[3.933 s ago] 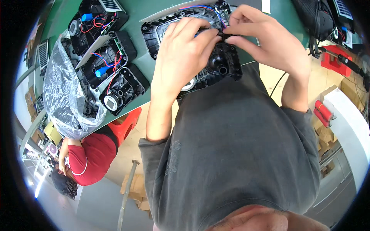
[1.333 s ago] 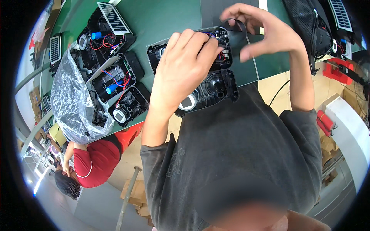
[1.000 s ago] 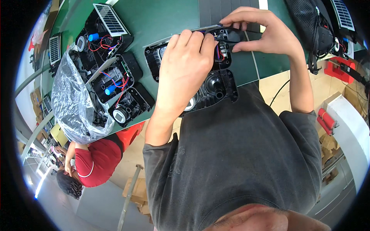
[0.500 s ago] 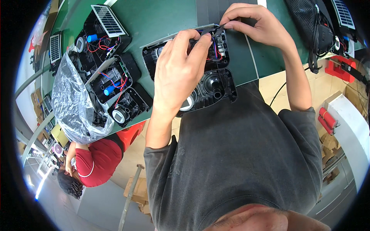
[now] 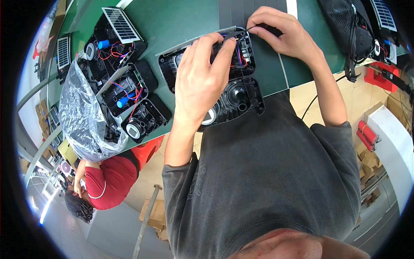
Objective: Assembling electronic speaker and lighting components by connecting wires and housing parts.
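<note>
An opened black plastic housing with red and blue wires and a small board lies on the green table in front of me. My left hand reaches over it, thumb and forefinger pinching a dark flat strip at the housing's far edge. My right hand is closed in a pinch at the far right corner, on a thin dark end that seems to belong to the same strip. Nearer to me, a second housing half with a round black part touches the first; my left hand and wrist partly cover both.
Several more opened housings with wires and blue cylinders stand to the left, one beneath a solar panel. Clear plastic film lies beside them. A black mesh bag sits at the right. A person in red is at lower left.
My right hand has turned slightly, and the dark piece at its fingertips now looks thinner. The housing has shifted very slightly left. My left hand keeps its pinch almost in place.
</note>
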Demonstrator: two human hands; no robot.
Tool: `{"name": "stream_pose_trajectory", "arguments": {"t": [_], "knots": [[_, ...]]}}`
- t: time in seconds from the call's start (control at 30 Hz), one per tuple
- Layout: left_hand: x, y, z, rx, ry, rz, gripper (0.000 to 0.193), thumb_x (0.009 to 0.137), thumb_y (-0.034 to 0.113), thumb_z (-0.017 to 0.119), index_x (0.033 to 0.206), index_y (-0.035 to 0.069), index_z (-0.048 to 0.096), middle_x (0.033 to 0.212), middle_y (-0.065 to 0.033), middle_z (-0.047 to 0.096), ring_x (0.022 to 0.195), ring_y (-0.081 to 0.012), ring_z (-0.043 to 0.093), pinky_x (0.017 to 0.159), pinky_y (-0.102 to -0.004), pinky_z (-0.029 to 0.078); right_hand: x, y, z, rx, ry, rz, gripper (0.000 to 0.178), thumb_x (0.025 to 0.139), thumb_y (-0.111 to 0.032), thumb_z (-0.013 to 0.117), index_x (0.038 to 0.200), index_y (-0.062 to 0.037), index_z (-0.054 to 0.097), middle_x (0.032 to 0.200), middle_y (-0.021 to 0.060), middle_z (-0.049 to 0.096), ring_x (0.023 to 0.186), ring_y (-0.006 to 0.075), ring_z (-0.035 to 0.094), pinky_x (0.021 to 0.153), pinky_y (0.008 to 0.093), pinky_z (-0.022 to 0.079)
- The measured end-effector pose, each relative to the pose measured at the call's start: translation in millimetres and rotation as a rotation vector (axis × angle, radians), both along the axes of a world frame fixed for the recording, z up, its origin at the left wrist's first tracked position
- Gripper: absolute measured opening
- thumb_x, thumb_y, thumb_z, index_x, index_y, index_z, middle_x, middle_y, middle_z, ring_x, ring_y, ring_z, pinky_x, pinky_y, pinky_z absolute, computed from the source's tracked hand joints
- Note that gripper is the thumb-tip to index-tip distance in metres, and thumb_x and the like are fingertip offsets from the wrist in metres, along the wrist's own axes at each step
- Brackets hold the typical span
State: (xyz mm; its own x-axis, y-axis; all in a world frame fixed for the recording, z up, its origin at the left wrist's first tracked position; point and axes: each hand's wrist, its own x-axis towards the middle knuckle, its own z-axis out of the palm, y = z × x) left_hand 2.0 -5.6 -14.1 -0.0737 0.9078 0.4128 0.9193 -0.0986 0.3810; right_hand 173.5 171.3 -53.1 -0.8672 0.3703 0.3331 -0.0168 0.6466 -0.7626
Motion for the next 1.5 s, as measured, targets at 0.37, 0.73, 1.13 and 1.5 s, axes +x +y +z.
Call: {"name": "stream_pose_trajectory", "arguments": {"t": [0.37, 0.73, 1.13, 1.5], "knots": [[-2.1, 3.8, 5.9, -0.064, 0.040, -0.028, 0.036, 0.076, 0.001, 0.072, 0.112, 0.003, 0.071, 0.096, -0.0086, 0.064, 0.084, -0.0244, 0.069, 0.073, -0.0372, 0.057, 6.1, 16.5, 17.1, 0.034, -0.155, 0.064, 0.016, 0.089, 0.000, 0.074, 0.106, 0.0009, 0.071, 0.094, 0.0102, 0.069, 0.086, 0.0262, 0.067, 0.076, 0.0341, 0.053], [-5.0, 5.6, 4.5, -0.153, 0.104, -0.093, 0.038, 0.089, 0.022, 0.077, 0.126, 0.014, 0.074, 0.068, -0.0032, 0.055, 0.058, -0.0218, 0.060, 0.056, -0.0368, 0.050, 28.9, 36.0, 30.9, 0.196, -0.237, 0.010, 0.019, 0.089, -0.003, 0.072, 0.108, -0.0007, 0.075, 0.094, 0.0134, 0.070, 0.085, 0.0315, 0.069, 0.077, 0.0380, 0.055], [-42.0, -92.0, 38.3, -0.310, 0.111, -0.182, 0.074, 0.067, 0.058, 0.087, 0.106, 0.000, 0.063, 0.130, -0.0235, 0.057, 0.123, -0.0455, 0.056, 0.109, -0.0592, 0.043, 40.9, 21.5, 75.6, 0.133, -0.308, -0.150, 0.035, 0.089, -0.009, 0.075, 0.123, -0.0062, 0.071, 0.115, 0.0130, 0.067, 0.111, 0.0321, 0.064, 0.098, 0.0388, 0.052], [20.1, -160.1, -14.8, -0.314, 0.072, 0.099, 0.087, 0.062, 0.080, 0.078, 0.104, 0.005, 0.066, 0.132, -0.0167, 0.059, 0.131, -0.0353, 0.052, 0.113, -0.0548, 0.022, 45.9, 211.5, 126.2, 0.458, -0.240, -0.396, 0.018, 0.088, -0.013, 0.066, 0.095, 0.0020, 0.073, 0.094, 0.0192, 0.070, 0.095, 0.0355, 0.067, 0.085, 0.0428, 0.053]]}}
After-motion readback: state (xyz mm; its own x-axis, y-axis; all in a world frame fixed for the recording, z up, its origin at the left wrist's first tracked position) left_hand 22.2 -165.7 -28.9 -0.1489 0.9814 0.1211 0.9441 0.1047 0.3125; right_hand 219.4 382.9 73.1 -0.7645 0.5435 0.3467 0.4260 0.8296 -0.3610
